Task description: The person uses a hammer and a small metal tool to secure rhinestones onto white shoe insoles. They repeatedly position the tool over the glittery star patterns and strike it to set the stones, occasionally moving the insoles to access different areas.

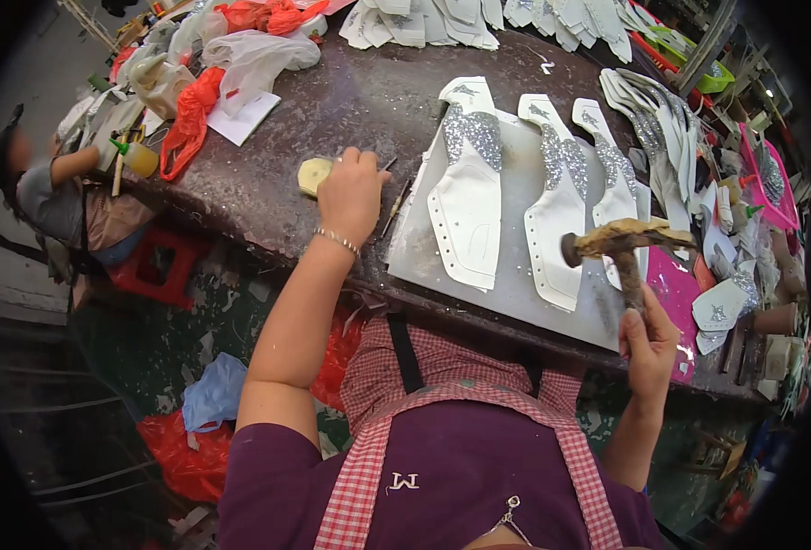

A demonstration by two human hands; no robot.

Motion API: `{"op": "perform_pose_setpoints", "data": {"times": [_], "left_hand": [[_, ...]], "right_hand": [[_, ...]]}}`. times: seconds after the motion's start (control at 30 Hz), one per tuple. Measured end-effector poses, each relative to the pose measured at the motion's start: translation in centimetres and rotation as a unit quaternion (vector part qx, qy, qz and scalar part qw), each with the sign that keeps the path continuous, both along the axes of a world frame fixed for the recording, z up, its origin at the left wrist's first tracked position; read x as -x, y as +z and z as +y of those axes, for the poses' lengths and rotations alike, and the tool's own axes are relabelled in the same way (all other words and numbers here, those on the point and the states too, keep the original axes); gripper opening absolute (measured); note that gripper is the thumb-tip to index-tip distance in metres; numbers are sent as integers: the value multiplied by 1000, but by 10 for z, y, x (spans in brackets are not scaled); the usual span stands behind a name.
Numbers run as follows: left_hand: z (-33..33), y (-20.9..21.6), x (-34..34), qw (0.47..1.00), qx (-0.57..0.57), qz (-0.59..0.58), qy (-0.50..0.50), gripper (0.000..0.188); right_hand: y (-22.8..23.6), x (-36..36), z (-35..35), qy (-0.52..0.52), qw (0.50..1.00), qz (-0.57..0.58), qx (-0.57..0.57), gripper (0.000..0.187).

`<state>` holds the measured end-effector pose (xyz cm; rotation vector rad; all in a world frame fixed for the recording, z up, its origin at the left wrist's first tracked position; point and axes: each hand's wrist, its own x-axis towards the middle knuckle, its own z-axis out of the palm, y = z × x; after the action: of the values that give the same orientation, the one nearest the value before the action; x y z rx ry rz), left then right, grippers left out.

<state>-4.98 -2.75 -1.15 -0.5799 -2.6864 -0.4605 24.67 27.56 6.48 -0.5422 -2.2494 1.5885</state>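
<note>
My right hand (648, 353) is wrapped round the handle of a hammer (630, 240), its worn head bound in yellowish material and raised above the white board (506, 197). On that board lie three white shoe-upper pieces with silver glitter panels: a left one (465, 211), a middle one (552, 234) and a right one (612, 179). To the board's left, my left hand (350, 194) is closed with its back up. A thin dark metal rod (389, 165) sticks out by its fingers; the rest is hidden. Beside these fingers sits a yellowish round block (314, 174).
A slim tool (394, 209) lies along the board's left edge. Stacked glitter pieces (653, 128) and a pink sheet (669, 307) are at right. Plastic bags (250, 60) and a yellow bottle (140, 159) stand far left, near another person (53, 188) by a red stool (163, 266).
</note>
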Motion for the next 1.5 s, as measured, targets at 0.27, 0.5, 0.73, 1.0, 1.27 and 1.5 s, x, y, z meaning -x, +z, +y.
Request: {"op": "perform_pose_setpoints", "data": {"times": [0.27,0.5,0.73,1.0,1.27,1.5], "left_hand": [[26,27,1,991,-129,-24,2,14],[61,49,-33,893,-353,-205,-192,15],[74,27,-21,938,-269,-139,-167,15],[76,21,-23,944,-257,-131,-157,15],[87,24,-26,963,-169,-44,-203,17],[85,30,-26,954,-196,-67,-215,18]], "right_hand": [[-5,8,-22,37,999,-30,-13,41],[-2,17,-22,24,999,-18,32,43],[-9,14,-19,25,999,-5,39,43],[-9,23,-19,32,998,-13,45,42],[36,94,-18,57,976,201,68,44],[65,142,-36,98,936,132,-310,36]]}}
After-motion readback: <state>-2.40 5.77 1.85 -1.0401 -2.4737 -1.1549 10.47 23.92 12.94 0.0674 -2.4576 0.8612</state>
